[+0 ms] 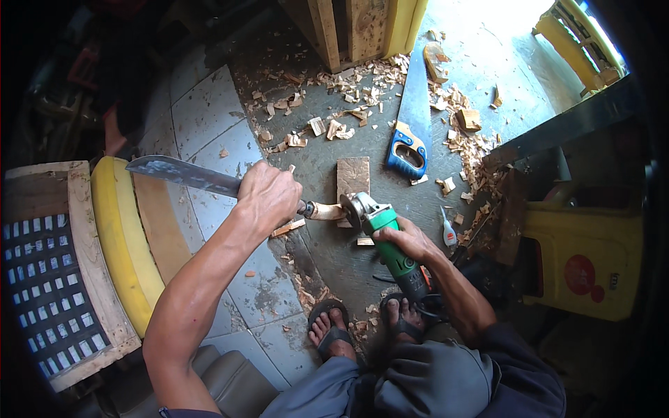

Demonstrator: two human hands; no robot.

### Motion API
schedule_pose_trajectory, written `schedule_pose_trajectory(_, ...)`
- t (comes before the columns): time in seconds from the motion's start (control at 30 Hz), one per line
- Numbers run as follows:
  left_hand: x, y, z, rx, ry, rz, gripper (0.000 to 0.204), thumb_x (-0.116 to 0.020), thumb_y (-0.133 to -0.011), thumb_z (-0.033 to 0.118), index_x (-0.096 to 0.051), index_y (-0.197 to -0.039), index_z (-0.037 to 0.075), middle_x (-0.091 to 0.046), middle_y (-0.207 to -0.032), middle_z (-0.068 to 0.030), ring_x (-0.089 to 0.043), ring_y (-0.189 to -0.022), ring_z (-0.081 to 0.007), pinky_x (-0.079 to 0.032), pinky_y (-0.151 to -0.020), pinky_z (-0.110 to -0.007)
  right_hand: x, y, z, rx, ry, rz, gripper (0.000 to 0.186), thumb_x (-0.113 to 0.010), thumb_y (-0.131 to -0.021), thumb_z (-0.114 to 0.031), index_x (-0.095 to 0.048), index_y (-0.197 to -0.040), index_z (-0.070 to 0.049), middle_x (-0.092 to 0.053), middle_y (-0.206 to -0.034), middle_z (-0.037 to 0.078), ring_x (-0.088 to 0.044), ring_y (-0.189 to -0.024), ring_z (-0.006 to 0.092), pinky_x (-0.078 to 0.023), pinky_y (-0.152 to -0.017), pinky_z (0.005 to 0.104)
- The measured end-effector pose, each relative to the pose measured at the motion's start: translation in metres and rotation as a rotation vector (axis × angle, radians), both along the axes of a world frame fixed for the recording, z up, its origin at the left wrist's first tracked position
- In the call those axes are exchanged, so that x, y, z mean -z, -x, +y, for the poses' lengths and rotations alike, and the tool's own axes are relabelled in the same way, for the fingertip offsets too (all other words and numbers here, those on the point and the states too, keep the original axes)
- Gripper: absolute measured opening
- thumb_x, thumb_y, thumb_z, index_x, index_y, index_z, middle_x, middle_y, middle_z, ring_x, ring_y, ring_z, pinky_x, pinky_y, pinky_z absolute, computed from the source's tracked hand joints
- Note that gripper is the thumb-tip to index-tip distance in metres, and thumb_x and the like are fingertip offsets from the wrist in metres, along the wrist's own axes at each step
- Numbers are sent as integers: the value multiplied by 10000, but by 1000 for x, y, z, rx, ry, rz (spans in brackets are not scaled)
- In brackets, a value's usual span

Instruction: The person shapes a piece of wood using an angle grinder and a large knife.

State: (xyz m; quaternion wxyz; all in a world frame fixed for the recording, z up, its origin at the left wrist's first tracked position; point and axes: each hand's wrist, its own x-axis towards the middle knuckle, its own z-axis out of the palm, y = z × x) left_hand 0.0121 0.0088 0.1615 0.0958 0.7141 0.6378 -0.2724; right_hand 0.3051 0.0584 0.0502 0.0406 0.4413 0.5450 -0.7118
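My left hand is closed round a large blade near its handle end, the tip pointing left. The pale curved wooden handle of the blade sticks out rightward, its end at the disc of a green angle grinder. My right hand is wrapped round the grinder's body. Beneath the handle a wooden block lies on the floor. A handsaw with a blue grip lies beyond, to the right, and a small white bottle lies right of the grinder.
Wood chips litter the concrete and tiled floor. Wooden crate framing stands at the back. A slatted frame and yellow padded piece are at left; a yellow plastic body is at right. My sandalled feet are below.
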Motion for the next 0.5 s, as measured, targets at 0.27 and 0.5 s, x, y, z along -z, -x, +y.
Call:
schedule_pose_trajectory(0.27, -1, -5, -8, -61, -46, -20, 360, -685, -865, 405, -776, -746, 78, -693, -659, -159, -710, -659, -315, -540, -673, -423, -30, 12, -18, 47, 204, 83, 567, -683, -854, -368, -517, -1221, 32, -679, -932, 159, -711, -709, 239, -575, -641, 349)
schedule_pose_trajectory(0.5, -18, -29, -20, -75, -55, 7, 184, -642, -840, 214, -798, -784, 133, -734, -709, -112, -749, -695, -237, -540, -637, -361, -24, 10, -28, 101, 274, 158, 586, -678, -851, -386, -521, -1219, 41, -667, -925, 154, -713, -694, 243, -575, -620, 356)
